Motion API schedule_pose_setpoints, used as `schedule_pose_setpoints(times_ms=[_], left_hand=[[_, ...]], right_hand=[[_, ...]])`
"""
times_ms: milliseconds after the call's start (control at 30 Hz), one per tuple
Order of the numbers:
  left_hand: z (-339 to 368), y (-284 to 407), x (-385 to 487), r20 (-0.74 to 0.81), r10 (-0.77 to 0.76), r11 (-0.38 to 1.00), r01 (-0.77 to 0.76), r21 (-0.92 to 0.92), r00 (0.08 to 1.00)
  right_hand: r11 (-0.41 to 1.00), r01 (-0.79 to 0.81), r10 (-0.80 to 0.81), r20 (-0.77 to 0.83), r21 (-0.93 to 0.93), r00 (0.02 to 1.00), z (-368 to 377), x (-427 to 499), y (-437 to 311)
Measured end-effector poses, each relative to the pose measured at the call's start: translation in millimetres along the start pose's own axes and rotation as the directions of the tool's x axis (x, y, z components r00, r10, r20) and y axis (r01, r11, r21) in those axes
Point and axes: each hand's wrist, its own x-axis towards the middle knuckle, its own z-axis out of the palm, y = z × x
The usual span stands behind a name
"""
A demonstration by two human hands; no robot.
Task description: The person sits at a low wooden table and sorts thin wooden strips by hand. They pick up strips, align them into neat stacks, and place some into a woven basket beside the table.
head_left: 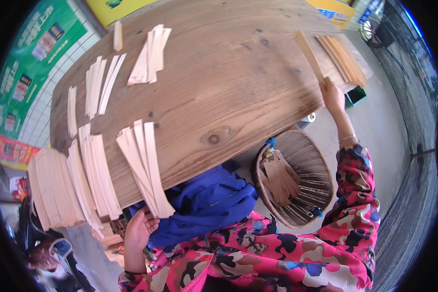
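My right hand grips the near end of a thin wooden strip above the table's right part, just left of a stack of darker wooden strips. My left hand is at the table's near edge with fingers loosely curled, by the lower ends of a fanned group of pale wooden strips that overhang the edge. Whether its fingertips touch them I cannot tell. Further bundles of pale strips lie to the left, and more lie towards the back.
A wooden table spans the view. Below its near edge stands a woven basket holding brown strips. Blue cloth covers my lap. A thick stack of wide wooden pieces is at the left corner, a green container beneath the right corner.
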Motion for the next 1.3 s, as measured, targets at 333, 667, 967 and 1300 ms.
schedule_pose_setpoints(times_ms=[333, 667, 967, 1300], left_hand=[[-10.4, 60.7, -24.9, -0.064, 0.687, 0.531, -0.440, 0.724, 0.724], [-26.7, 75.4, 33.2, -0.115, 0.886, 0.031, 0.191, 0.981, 0.449], [-35.6, 96.7, 35.2, -0.185, 0.839, 0.172, 0.074, 0.982, 0.511], [-42.8, 105.9, 37.4, -0.159, 0.781, 0.288, -0.122, 0.950, 0.605]], right_hand=[[0.811, -0.032, -0.191, 0.316, 0.584, 0.929, 32.1, -31.4, -58.9], [0.927, 0.215, -0.183, -0.130, 0.309, 0.975, -24.4, -111.9, -146.2], [0.590, 0.036, -0.132, 0.052, 0.807, 0.990, -35.9, -245.6, -262.3], [0.121, -0.792, -0.571, 0.694, 0.599, 0.438, -9.4, -262.0, -382.9]])
